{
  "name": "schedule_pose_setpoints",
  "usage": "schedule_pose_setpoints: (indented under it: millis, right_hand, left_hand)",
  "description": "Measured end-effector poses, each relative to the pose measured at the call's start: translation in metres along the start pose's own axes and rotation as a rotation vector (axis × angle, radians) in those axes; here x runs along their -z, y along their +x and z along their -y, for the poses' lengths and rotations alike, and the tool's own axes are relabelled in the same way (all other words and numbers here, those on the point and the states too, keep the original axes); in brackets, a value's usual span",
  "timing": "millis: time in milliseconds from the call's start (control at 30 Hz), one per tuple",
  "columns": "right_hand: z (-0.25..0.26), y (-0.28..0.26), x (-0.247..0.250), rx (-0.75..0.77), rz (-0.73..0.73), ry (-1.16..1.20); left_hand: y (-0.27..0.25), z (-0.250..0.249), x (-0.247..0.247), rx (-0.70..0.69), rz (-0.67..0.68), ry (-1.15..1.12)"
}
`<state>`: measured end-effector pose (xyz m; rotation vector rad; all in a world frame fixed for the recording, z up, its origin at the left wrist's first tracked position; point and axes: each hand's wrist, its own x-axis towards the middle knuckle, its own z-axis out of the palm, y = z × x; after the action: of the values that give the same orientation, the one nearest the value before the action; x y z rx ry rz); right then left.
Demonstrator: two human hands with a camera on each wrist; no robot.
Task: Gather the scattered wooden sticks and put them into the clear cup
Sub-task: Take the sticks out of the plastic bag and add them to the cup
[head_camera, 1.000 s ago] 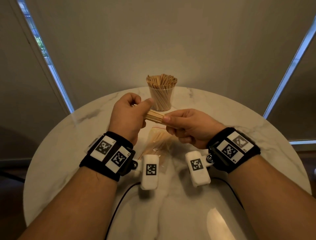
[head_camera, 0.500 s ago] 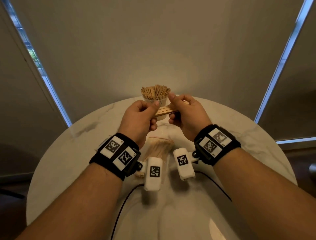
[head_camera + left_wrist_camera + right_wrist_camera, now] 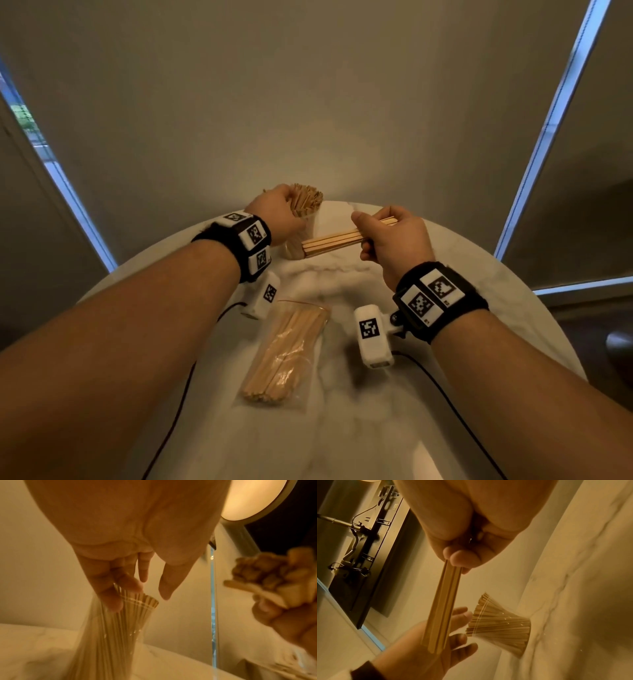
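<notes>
A clear cup (image 3: 297, 241) packed with upright wooden sticks (image 3: 307, 201) stands at the far side of the round marble table (image 3: 479, 274). My left hand (image 3: 286, 210) reaches over the cup from the left. Its straight fingers (image 3: 109, 597) touch the stick tops and rim (image 3: 147, 600) without gripping. Just right of the cup, my right hand (image 3: 368, 236) pinches one end of a small bundle of sticks (image 3: 332, 241). The bundle lies nearly level and its free end points at the cup. In the right wrist view the bundle (image 3: 442, 608) crosses in front of the left hand (image 3: 428, 655) and cup (image 3: 500, 627).
A clear plastic bag of more wooden sticks (image 3: 287, 353) lies on the table between my forearms, its open end toward the cup. Cables (image 3: 171, 404) run from the wrist cameras across the near table. A wall stands right behind the table's far edge.
My left hand has let go of the bundle and moved to the cup's top. My right hand alone keeps the bundle and has shifted right of the cup.
</notes>
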<state>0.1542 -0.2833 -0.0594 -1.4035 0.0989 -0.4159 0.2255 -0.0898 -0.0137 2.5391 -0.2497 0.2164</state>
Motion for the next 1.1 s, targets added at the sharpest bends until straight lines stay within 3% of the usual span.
schedule_pose_setpoints:
  millis: [67, 133, 267, 400, 500, 667, 900, 1000, 1100]
  right_hand:
    - [-0.003, 0.005, 0.003, 0.005, -0.007, -0.007]
    - [-0.005, 0.008, 0.005, 0.016, -0.011, -0.013]
    - [-0.006, 0.01, 0.003, 0.023, -0.007, -0.016]
    - [0.007, 0.006, -0.004, 0.045, 0.007, 0.01]
    - [0.025, 0.001, -0.007, 0.174, -0.045, -0.037]
    - [0.059, -0.002, -0.005, 0.336, -0.118, -0.307]
    - [0.084, -0.007, -0.014, 0.552, -0.025, -0.766]
    - [0.093, -0.003, -0.022, 0.642, 0.091, -0.965]
    - [0.103, 0.002, -0.035, 0.623, 0.236, -1.155]
  left_hand:
    - [0.009, 0.003, -0.008, 0.009, 0.099, 0.137]
    - [0.015, 0.008, -0.014, -0.015, 0.115, 0.272]
    - [0.008, 0.012, -0.013, -0.034, 0.069, 0.208]
    - [-0.02, 0.014, -0.002, -0.052, 0.141, 0.143]
    - [-0.048, 0.012, 0.008, -0.094, 0.218, 0.11]
    - [-0.084, 0.008, 0.025, -0.109, 0.271, 0.078]
    - [-0.098, -0.004, 0.028, -0.224, 0.143, 0.251]
    - [-0.099, -0.01, 0.018, -0.235, 0.192, 0.341]
    - [-0.097, -0.01, 0.009, -0.165, 0.25, 0.436]
